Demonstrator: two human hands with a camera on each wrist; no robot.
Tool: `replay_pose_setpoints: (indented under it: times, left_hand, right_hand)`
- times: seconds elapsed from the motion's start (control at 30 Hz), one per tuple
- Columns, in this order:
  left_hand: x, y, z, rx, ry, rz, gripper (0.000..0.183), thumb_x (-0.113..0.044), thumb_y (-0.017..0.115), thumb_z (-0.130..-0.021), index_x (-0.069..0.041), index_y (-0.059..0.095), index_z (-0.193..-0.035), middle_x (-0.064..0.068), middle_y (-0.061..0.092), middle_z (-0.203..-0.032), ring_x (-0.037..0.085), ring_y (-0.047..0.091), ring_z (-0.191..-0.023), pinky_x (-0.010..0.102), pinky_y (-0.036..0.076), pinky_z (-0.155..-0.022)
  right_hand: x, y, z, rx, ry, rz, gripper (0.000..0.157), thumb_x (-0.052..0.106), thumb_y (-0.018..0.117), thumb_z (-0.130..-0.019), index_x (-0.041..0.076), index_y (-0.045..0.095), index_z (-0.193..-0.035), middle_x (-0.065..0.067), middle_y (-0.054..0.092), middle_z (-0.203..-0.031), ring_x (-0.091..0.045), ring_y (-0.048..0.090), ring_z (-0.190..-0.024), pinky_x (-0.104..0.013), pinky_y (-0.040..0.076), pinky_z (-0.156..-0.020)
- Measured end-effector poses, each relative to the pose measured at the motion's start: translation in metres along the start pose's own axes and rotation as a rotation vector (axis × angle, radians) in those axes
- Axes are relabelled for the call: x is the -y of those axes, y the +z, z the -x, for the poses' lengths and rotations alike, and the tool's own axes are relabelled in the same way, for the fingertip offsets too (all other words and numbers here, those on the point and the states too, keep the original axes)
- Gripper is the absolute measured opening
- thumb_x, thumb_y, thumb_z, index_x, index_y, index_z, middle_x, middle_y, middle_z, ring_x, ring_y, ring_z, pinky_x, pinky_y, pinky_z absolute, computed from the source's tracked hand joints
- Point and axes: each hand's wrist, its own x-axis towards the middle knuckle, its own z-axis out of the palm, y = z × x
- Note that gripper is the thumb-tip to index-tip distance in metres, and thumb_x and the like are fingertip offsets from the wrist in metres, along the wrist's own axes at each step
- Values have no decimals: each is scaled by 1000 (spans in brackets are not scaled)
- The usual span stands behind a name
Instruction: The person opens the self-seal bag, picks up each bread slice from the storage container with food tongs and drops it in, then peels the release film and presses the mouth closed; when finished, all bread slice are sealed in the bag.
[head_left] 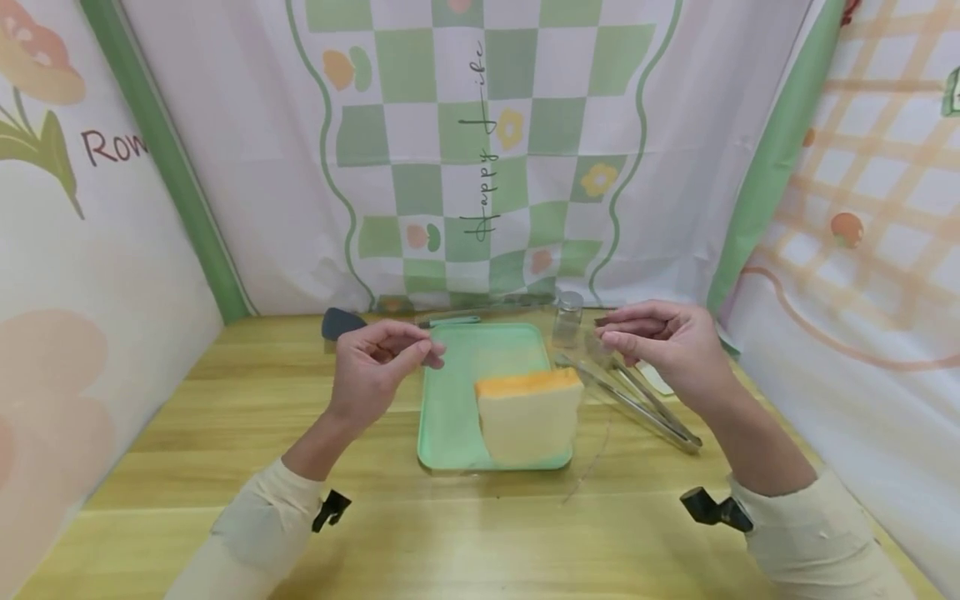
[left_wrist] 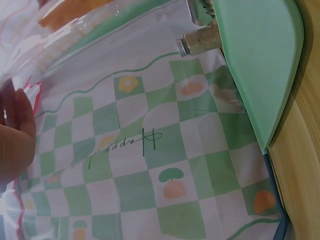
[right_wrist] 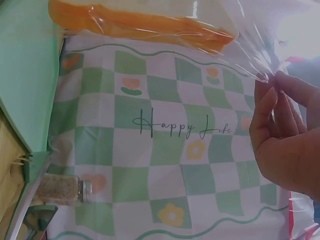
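A thick slice of bread [head_left: 528,421] with an orange-brown crust hangs in a clear plastic bag [right_wrist: 245,50], in front of a light green tray [head_left: 450,437]. My right hand [head_left: 667,346] pinches the bag, whose film gathers into creases at the thumb and fingertips in the right wrist view. On the other side, my left hand [head_left: 378,362] pinches with thumb and forefinger; in the left wrist view the film [left_wrist: 65,35] runs down toward those fingers. The transparent film is hard to make out in the head view.
Metal tongs [head_left: 645,408] lie on the wooden table [head_left: 225,433] right of the tray. Behind are a small glass jar [head_left: 567,317], a dark spatula head [head_left: 342,322] and a green-handled utensil [head_left: 453,321]. A printed curtain [head_left: 510,133] hangs behind the table.
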Motion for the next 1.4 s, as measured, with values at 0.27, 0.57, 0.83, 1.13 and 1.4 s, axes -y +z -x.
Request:
replay_pose_setpoints:
  times: [0.27,0.57,0.83,1.13,1.4]
  left_hand:
    - [-4,-14,-3,147,44,-30,15,14,67,-86,7,72,-97,2,77,-89,15,74,-75,27,59,-66]
    - [3,-17,-14,306,295,56,17,11,64,-86,0,76,-93,10,76,-88,11,72,-65,16,34,-39]
    - [0,-20,-31,462,387,47,27,20,56,-76,5,74,-88,15,75,-81,16,73,-69,15,36,-40]
    - [-3,-21,-37,483,430,-53,15,2,61,-93,2,74,-86,14,75,-81,20,74,-75,30,59,-67]
    - [-2,-26,-36,499,393,-138,25,16,59,-79,-3,74,-83,11,75,-81,20,73,-75,28,58,-66]
  right_hand:
    - [-3,-5,0,75,-138,-12,11,-18,64,-86,-10,72,-90,-10,76,-89,-15,63,-54,-28,45,-41]
    - [-10,-12,-3,216,-322,-133,19,-24,59,-86,-12,72,-93,-13,76,-94,-18,69,-65,-31,43,-40]
    - [-16,-15,-14,306,-469,-191,28,-31,46,-85,-16,69,-87,-20,73,-100,-20,70,-73,-27,50,-47]
    - [-15,-16,-19,270,-549,7,40,-34,37,-77,-10,69,-80,-14,73,-96,-20,72,-87,-25,51,-50]
    - [-17,-16,-25,278,-644,113,43,-31,39,-75,-4,72,-79,-20,72,-88,-20,71,-83,-22,46,-48]
